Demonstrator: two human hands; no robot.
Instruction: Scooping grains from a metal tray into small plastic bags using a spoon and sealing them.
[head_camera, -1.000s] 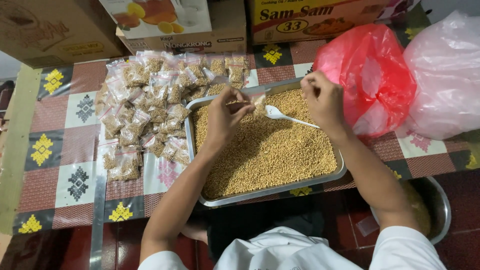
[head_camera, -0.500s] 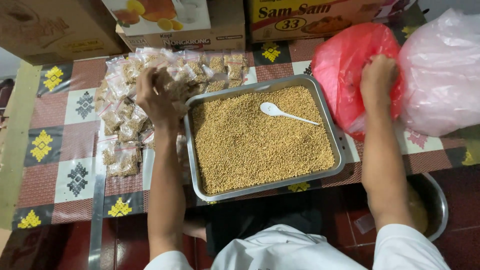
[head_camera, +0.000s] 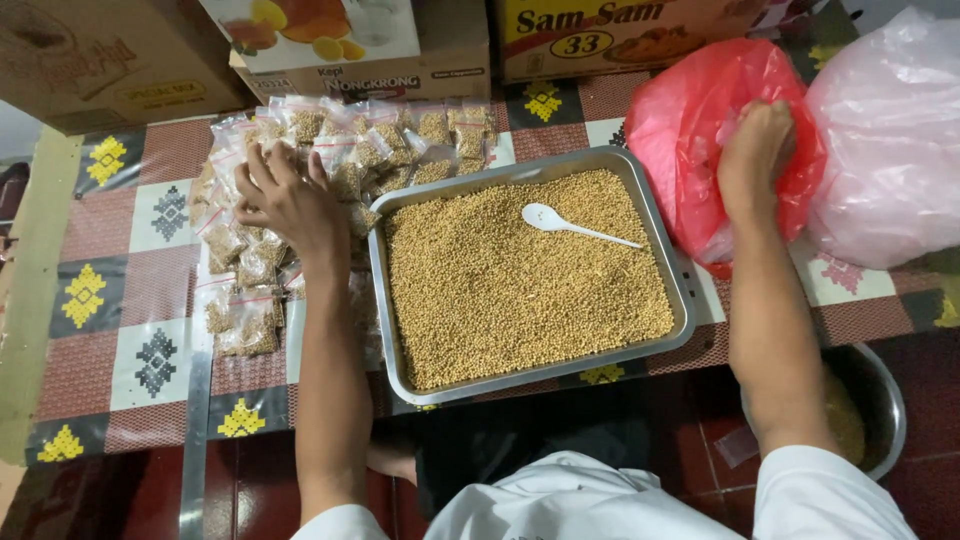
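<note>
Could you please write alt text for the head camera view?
A person's left hand rests on a pile of small filled packets while the right hand reaches into a red plastic bag. Between them, a metal tray of tan grains holds a white spoon.

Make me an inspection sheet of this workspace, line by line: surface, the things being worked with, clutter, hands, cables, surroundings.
Surface: patterned tablecloth in red, white and yellow.
Work things: metal tray full of small tan grains, white spoon lying on them; heap of small filled packets; red plastic bag.
Clutter: pale pink bag; metal bowl lower right.
Hands: left hand on the packets; right hand reaching into the red bag.
Cables: nothing seen.
Surroundings: cardboard boxes along the far edge.
</note>
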